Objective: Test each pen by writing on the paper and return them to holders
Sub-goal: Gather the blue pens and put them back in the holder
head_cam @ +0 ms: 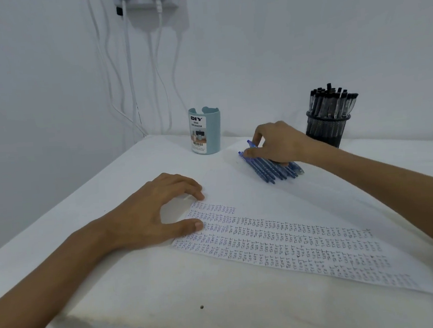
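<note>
left hand loosely spread, fingertips pinning the paper at its left end, right hand curled onto the blue pens lying just past the paper, teal holder and black mesh holder further back

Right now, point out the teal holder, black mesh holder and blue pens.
teal holder (214, 132), head view, bare side wall.
black mesh holder (328, 133), head view, front mesh wall.
blue pens (268, 170), head view, barrels near tips.
</note>
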The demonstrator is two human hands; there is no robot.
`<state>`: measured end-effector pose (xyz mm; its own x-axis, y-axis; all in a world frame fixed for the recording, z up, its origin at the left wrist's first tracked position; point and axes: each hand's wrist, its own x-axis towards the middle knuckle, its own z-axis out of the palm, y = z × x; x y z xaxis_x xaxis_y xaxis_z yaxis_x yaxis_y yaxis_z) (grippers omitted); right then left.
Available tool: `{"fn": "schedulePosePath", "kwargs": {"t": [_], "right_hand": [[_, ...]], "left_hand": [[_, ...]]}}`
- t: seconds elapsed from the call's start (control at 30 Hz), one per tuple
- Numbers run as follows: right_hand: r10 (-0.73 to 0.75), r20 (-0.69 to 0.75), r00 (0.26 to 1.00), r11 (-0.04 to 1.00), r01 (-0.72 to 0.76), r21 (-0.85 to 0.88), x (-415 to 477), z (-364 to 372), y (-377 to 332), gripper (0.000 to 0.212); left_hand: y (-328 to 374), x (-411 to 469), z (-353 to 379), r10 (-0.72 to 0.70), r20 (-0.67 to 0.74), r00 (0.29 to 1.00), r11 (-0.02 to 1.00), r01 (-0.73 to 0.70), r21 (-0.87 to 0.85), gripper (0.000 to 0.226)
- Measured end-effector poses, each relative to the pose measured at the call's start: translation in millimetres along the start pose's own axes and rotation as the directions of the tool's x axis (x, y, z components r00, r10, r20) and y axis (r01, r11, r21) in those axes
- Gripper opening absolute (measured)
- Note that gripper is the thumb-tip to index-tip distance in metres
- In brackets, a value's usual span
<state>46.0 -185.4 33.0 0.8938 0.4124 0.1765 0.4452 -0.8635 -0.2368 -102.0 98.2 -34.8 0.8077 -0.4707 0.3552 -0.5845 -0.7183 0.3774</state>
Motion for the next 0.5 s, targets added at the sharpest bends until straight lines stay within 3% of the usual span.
{"fn": "schedulePosePath", "kwargs": {"t": [0.2, 0.4, 0.5], "right_hand": [[0.038, -0.065, 0.997, 0.988, -0.047, -0.145, 7, 17, 3, 0.057], [0.030, -0.117, 0.993, 0.991, -0.045, -0.127, 0, 9, 6, 0.052], [0.055, -0.156, 0.986, 0.989, -0.076, -0.129, -1, 0, 11, 0.047]], "left_hand": [[-1, 0, 1, -0.011, 0.007, 1.000, 1.000, 0.011, 0.007, 0.045], [-2, 2, 1, -0.043, 0.001, 0.999, 0.998, 0.043, -0.043, 0.041], [4, 8, -5, -0.131, -0.019, 0.991, 0.986, 0.129, -0.103, 0.037]]}}
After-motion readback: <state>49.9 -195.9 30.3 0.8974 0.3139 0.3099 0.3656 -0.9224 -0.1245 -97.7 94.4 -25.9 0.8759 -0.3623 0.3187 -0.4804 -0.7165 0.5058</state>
